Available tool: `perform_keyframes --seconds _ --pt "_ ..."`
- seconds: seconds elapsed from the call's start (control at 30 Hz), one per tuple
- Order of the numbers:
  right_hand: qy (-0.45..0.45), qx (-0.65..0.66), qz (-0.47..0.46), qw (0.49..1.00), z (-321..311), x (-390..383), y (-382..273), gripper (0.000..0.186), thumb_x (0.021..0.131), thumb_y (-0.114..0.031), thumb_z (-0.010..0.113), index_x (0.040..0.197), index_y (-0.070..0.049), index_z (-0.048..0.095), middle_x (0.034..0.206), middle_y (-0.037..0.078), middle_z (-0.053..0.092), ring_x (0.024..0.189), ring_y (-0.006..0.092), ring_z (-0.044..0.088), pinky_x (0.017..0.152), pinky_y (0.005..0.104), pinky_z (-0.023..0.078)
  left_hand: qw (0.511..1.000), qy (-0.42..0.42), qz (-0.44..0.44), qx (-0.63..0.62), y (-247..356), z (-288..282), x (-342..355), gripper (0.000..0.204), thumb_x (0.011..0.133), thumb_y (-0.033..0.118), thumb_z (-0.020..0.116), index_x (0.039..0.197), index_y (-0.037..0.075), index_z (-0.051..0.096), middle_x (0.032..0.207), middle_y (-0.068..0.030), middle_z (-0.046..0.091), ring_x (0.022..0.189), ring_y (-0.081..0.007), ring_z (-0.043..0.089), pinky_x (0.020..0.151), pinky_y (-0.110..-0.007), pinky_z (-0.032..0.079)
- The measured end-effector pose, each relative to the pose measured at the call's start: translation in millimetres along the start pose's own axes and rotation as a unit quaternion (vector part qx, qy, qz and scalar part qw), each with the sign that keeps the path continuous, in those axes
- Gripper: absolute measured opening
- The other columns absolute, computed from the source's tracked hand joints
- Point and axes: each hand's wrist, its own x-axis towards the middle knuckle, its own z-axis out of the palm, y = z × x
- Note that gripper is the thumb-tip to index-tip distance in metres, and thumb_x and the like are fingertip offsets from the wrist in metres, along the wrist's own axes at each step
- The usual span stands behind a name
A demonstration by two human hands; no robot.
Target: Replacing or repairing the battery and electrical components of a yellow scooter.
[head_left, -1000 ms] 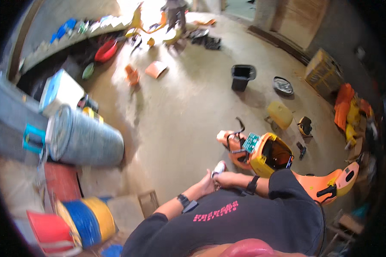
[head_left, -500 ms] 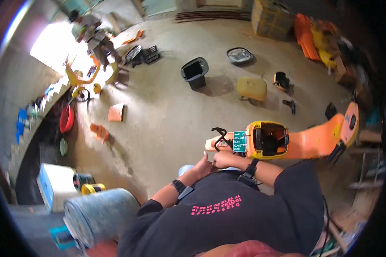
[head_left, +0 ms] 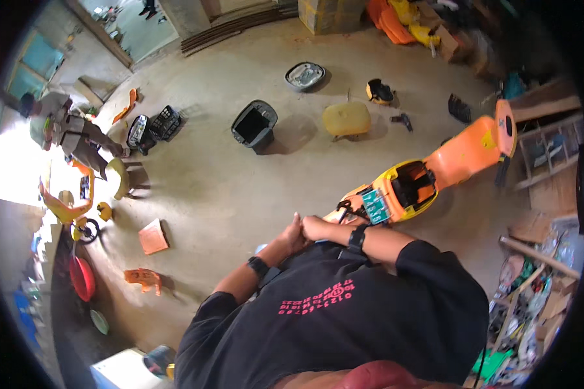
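My left hand and my right hand meet close in front of my body. The left thumb points up while its other fingers curl in toward the right hand. My right hand is closed like a fist. Whatever may be between them is too small or hidden to make out. Just beyond the right hand lies an orange and yellow scooter body with an open seat compartment and a green plate at its end. Each wrist wears a black strapped device, one at the right wrist.
A yellow stool, a dark bin, an oval basin-like part and a drill-like tool stand on the floor ahead. Orange panels lie left. Another person stands by a yellow scooter frame. Clutter fills the right.
My view has turned, so the bin, stool and scooter sit differently and the blue barrel has left the picture. My hands stay together. The other person bends at the far left.
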Motion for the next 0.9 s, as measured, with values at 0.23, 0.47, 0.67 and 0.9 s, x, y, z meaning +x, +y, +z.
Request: perform_keyframes --seconds 0.23,0.47,0.67,0.9 --pt "-0.15 0.285 0.131 0.938 -17 54 42 0.025 0.084 -0.026 0.053 0.091 -0.006 0.067 0.069 0.004 0.063 0.056 0.0193 0.056 0.051 0.0329 0.042 0.912 0.024 0.016 0.409 57 -15 62 0.081 0.091 0.066 0.009 0.098 0.005 0.061 0.064 -0.0088 0.06 0.048 -0.0194 0.053 0.045 -0.031 0.042" --pt "-0.058 0.561 0.115 0.818 -64 139 96 0.028 0.09 -0.028 0.045 0.093 -0.005 0.061 0.078 0.008 0.06 0.07 0.0192 0.057 0.062 0.0324 0.045 0.926 0.014 -0.06 0.373 172 -1 76 0.067 0.096 0.059 0.02 0.094 0.005 0.059 0.077 -0.0065 0.062 0.067 -0.0208 0.058 0.066 -0.031 0.046" --pt "0.14 0.75 -0.06 0.644 -142 218 212 0.017 0.091 -0.018 0.048 0.088 -0.006 0.059 0.076 0.006 0.06 0.068 0.0181 0.059 0.065 0.0315 0.049 0.993 0.041 0.004 -0.113 354 -22 140 0.016 0.095 0.011 0.038 0.095 0.005 0.052 0.075 -0.0068 0.053 0.064 -0.0189 0.051 0.057 -0.025 0.045" --pt "0.358 0.73 0.216 0.541 -201 159 378 0.012 0.092 -0.016 0.051 0.09 -0.004 0.055 0.071 0.009 0.057 0.064 0.0218 0.061 0.056 0.0322 0.052 0.987 0.148 0.059 0.022 524 97 190 0.012 0.085 0.0 0.039 0.085 0.002 0.052 0.078 -0.0089 0.053 0.065 -0.0193 0.051 0.055 -0.028 0.041"
